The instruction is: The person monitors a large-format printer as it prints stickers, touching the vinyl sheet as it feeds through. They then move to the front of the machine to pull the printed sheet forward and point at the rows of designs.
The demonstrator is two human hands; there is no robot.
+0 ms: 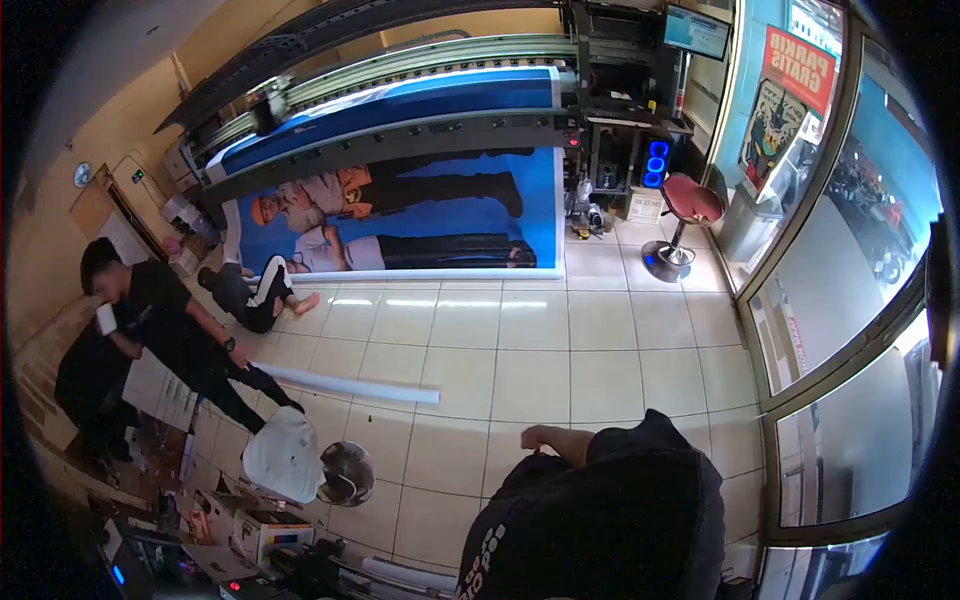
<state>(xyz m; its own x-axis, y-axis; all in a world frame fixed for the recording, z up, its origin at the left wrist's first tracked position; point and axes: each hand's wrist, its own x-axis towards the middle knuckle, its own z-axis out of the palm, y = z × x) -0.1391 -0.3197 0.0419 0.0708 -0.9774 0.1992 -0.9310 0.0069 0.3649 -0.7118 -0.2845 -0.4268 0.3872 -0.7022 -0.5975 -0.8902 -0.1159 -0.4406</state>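
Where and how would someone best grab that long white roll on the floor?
Probably along the body of the long white roll, gripped at two spread points, reaching down from the camera wearer's side. It lies flat, long and slim, with bare floor tiles on that side, while its left end is by the standing person.

Glossy tile floor; smooth banner, perhaps vinyl.

The wearer's hand looks too small to show its grip; the black shirt is cut off below, the printer carriage blurred.
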